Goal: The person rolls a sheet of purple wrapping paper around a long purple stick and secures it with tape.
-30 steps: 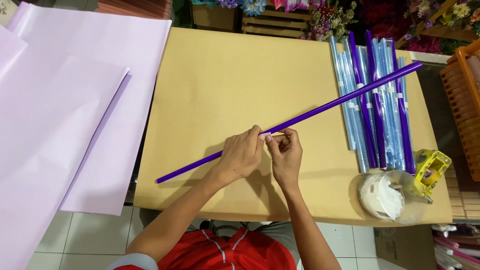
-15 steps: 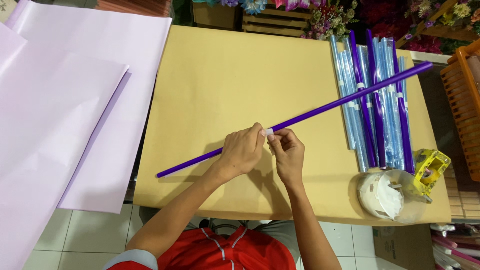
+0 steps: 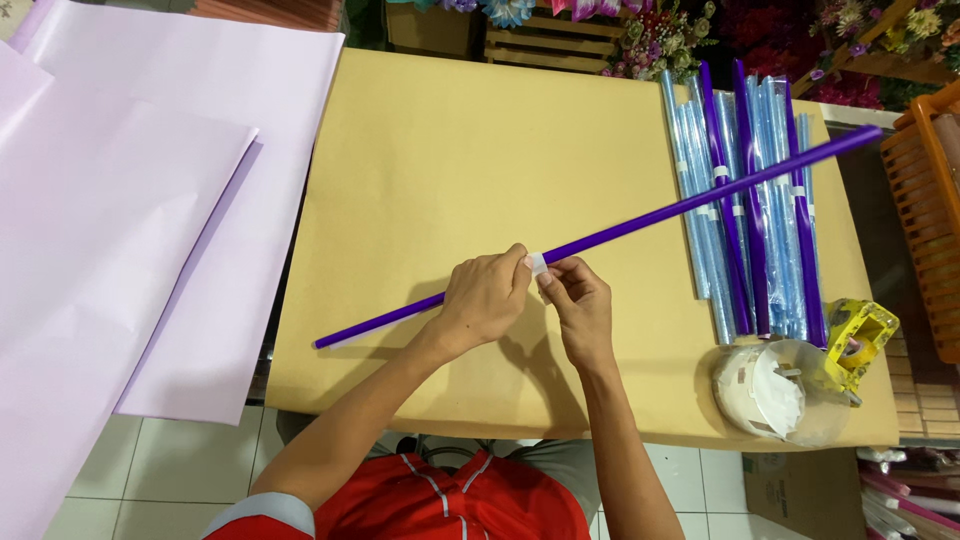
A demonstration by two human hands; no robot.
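Note:
A long thin purple paper roll (image 3: 660, 215) slants across the tan table (image 3: 450, 140), raised a little off it. My left hand (image 3: 485, 298) grips the roll near its middle. My right hand (image 3: 575, 305) meets it there, fingertips pinching a small strip of clear tape (image 3: 538, 263) around the roll. Both hands touch each other at the tape.
Several rolled blue and purple sheets (image 3: 750, 200) lie side by side at the table's right. A big tape roll in a yellow dispenser (image 3: 800, 375) sits at the front right corner. Lilac paper sheets (image 3: 130, 220) spread on the left. An orange crate (image 3: 930, 220) stands far right.
The purple roll's far end has risen slightly and the hands have shifted a little along it; the tape strip now shows between the fingertips.

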